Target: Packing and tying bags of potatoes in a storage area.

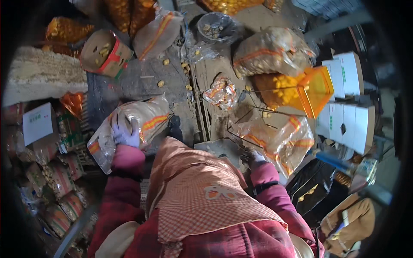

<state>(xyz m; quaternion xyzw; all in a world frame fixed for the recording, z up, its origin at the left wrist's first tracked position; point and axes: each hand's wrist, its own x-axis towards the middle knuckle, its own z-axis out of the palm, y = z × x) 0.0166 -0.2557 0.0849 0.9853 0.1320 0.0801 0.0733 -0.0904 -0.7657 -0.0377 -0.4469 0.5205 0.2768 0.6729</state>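
Striped plastic sack (150, 114), plump and lying on its side, sits just beyond the checked apron (198, 189) and to its left in the head view, within easy reach of a bent arm. The left hand (126, 134), gloved, rests on top of it, half open with thumb and fingers parted over the film; whether any plastic is pinched between them I cannot tell. That placing probably serves to steady the sack, since a rounded load on its side could roll, and the dark shoe (174, 124) beside its near end, just beyond the apron, may help to check it. To the right of the apron, the right hand (257, 158), also gloved, is low beside a striped clear bag (279, 139) and a frame of thin dark rods (254, 139); its fingers are mostly hidden, so I cannot tell how far closed they are or what they hold. The rods seem suited to giving limp film some support. Farther out beyond the apron's right side, an orange container (320, 92) lies tipped with its mouth sideways, which would make the yellow potatoes (284, 86) easier to get at. Well beyond the apron's left side, a cardboard box (121, 61) leans over, a few potatoes inside.
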